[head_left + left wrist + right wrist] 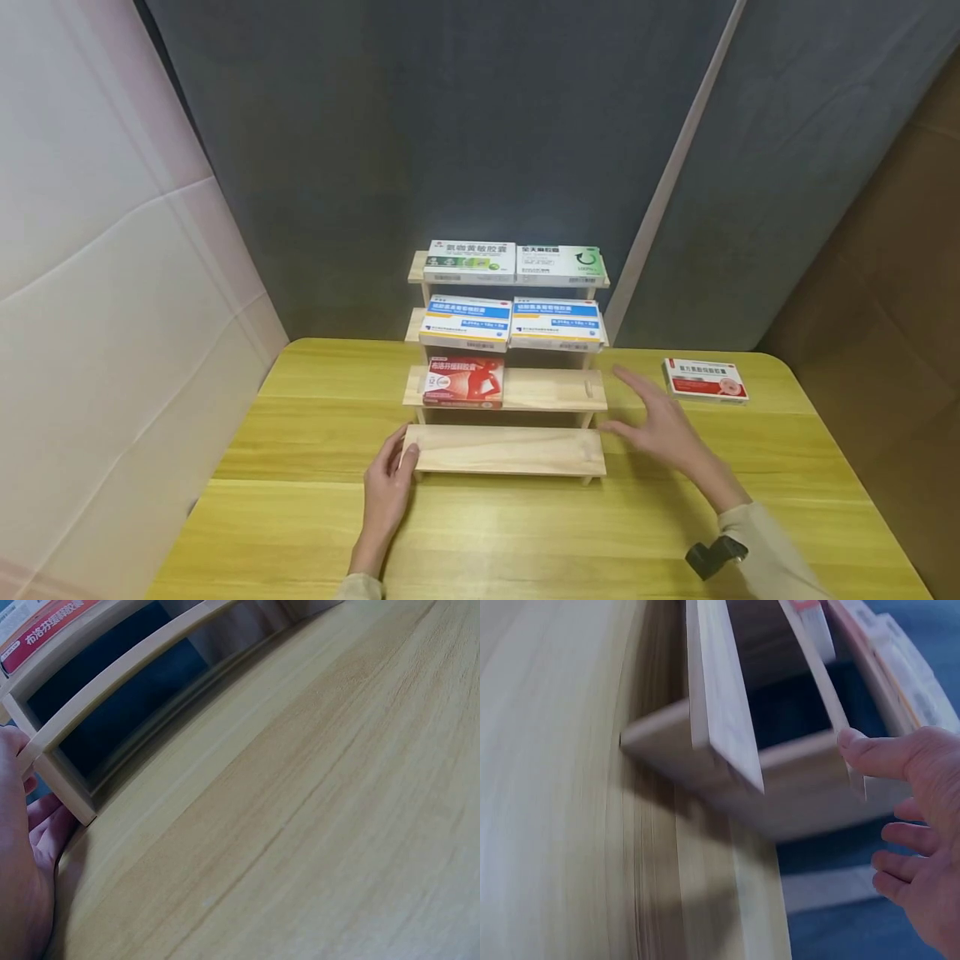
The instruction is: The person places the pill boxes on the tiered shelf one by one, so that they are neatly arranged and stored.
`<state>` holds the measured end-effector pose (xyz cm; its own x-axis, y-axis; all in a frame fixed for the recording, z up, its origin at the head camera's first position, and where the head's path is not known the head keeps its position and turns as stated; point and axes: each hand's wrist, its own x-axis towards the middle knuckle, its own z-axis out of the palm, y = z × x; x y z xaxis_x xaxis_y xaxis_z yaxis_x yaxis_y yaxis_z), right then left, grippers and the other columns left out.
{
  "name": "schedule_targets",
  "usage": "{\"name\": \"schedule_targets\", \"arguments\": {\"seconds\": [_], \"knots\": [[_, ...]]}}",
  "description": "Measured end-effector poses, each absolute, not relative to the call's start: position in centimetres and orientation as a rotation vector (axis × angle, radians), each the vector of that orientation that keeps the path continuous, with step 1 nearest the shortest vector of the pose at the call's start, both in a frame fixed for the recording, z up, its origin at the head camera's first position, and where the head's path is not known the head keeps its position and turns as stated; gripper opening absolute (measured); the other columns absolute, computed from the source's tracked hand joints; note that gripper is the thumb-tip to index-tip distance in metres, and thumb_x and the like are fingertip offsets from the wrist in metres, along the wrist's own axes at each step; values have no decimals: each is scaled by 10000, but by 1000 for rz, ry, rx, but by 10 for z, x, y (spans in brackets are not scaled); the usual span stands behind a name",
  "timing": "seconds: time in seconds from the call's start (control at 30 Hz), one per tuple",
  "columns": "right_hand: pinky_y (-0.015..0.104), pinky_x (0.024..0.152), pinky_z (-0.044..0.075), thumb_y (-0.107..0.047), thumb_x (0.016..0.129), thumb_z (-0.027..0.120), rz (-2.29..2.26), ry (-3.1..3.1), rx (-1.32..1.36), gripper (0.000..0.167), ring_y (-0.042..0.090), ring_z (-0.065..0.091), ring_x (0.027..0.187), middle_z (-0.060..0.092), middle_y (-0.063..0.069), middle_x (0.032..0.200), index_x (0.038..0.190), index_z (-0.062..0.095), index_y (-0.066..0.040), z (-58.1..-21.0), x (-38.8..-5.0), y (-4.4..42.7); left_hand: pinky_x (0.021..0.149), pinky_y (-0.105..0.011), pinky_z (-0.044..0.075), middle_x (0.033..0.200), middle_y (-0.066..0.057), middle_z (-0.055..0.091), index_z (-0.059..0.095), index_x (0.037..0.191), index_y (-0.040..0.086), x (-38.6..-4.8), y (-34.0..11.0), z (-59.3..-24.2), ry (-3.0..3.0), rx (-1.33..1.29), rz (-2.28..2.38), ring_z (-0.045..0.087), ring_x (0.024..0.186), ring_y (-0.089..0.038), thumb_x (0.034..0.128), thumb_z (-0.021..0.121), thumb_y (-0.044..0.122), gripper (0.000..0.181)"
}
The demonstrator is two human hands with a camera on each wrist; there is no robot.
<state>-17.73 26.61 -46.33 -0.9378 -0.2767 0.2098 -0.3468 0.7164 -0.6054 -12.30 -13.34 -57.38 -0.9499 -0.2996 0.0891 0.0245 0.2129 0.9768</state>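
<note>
A stepped wooden display rack [504, 450] stands on the table with medicine boxes on its upper steps. My left hand [388, 483] grips the left end of its lowest step, thumb on top; in the left wrist view the other fingers of this hand [30, 847] lie against the end support. At the rack's right side my right hand [663, 423] is held with fingers spread and nothing in it. The right wrist view shows this hand's thumb [874, 754] close to a step's end; whether it touches cannot be told. A red medicine box [463, 383] lies on the second step from the bottom, at left.
Two blue-and-white boxes [467, 323] lie on the third step, and two green-and-white boxes [470, 262] on the top one. A red-and-white box [705, 380] rests on the table [750, 467] at right. Behind hangs a grey curtain [450, 125].
</note>
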Motion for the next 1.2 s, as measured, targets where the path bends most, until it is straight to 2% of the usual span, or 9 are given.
{"name": "schedule_targets", "arguments": {"seconds": [0.27, 0.47, 0.63, 0.83, 1.03, 1.2], "knots": [[713, 1114, 373, -263, 836, 847, 1010, -2871, 346, 865, 516, 394, 1386, 412, 304, 1534, 1513, 391, 24, -464, -191, 305, 984, -27, 453, 1313, -206, 656, 580, 1409, 41, -123, -134, -574, -2234, 263, -1797, 571, 1070, 109, 1017, 628, 183, 420], [740, 1147, 289, -328, 828, 845, 1061, -2908, 239, 966, 535, 300, 1437, 325, 313, 1580, 1555, 309, 13, -469, -202, 330, 1002, -20, 429, 1340, -206, 644, 575, 1415, 42, -122, -134, -574, -2240, 261, -1790, 553, 1093, 117, 1026, 613, 192, 418], [777, 1128, 266, -333, 813, 851, 1065, -2953, 187, 1041, 563, 261, 1440, 264, 341, 1594, 1583, 235, 1, -474, -211, 352, 998, -20, 433, 1330, -207, 648, 575, 1414, 39, -122, -133, -573, -2234, 256, -1791, 559, 1086, 107, 1024, 616, 188, 419], [775, 1097, 294, -287, 794, 856, 1037, -2988, 132, 1068, 567, 320, 1372, 275, 393, 1549, 1580, 206, 32, -477, -222, 376, 1004, -13, 420, 1320, -202, 654, 584, 1404, 39, -122, -134, -573, -2246, 267, -1763, 557, 1093, 95, 1019, 627, 201, 420], [776, 1116, 255, -233, 770, 863, 1084, -3029, 100, 1125, 603, 258, 1386, 194, 430, 1554, 1577, 142, 72, -485, -228, 395, 1021, -22, 408, 1341, -213, 642, 584, 1402, 33, -122, -134, -573, -2245, 266, -1745, 574, 1156, 2, 1017, 629, 194, 420], [775, 1133, 225, -217, 756, 862, 1100, -3062, 73, 1149, 609, 234, 1389, 168, 437, 1553, 1566, 113, 102, -495, -232, 407, 1017, -28, 420, 1335, -220, 642, 585, 1396, 23, -122, -133, -572, -2230, 256, -1757, 561, 1129, 68, 1015, 630, 177, 414]]}}
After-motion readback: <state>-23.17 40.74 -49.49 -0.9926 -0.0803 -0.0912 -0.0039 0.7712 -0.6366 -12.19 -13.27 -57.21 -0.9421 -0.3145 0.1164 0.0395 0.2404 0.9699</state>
